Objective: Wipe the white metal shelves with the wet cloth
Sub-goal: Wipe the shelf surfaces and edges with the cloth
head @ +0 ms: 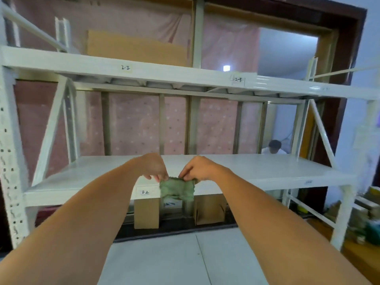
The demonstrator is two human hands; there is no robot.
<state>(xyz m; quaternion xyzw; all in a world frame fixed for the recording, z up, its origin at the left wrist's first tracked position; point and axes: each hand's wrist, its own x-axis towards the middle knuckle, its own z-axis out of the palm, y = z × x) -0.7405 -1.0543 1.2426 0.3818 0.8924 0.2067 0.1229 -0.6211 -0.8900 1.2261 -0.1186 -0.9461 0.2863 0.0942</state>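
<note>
A small green cloth (177, 189) hangs in front of the lower white metal shelf (267, 167), stretched between both hands. My left hand (153, 166) pinches its upper left corner and my right hand (198, 168) pinches its upper right corner. Both hands hover just above the shelf's front edge, near a label reading 3-2. The cloth does not touch the shelf top. A second white shelf (82, 62) runs above at head height, with labels 2-2 and 2-3.
White perforated uprights (10, 161) and diagonal braces frame the rack. Two cardboard boxes (146, 212) stand on the floor under the lower shelf. A person (274, 147) sits behind the rack at right. Clutter lies on the floor at far right.
</note>
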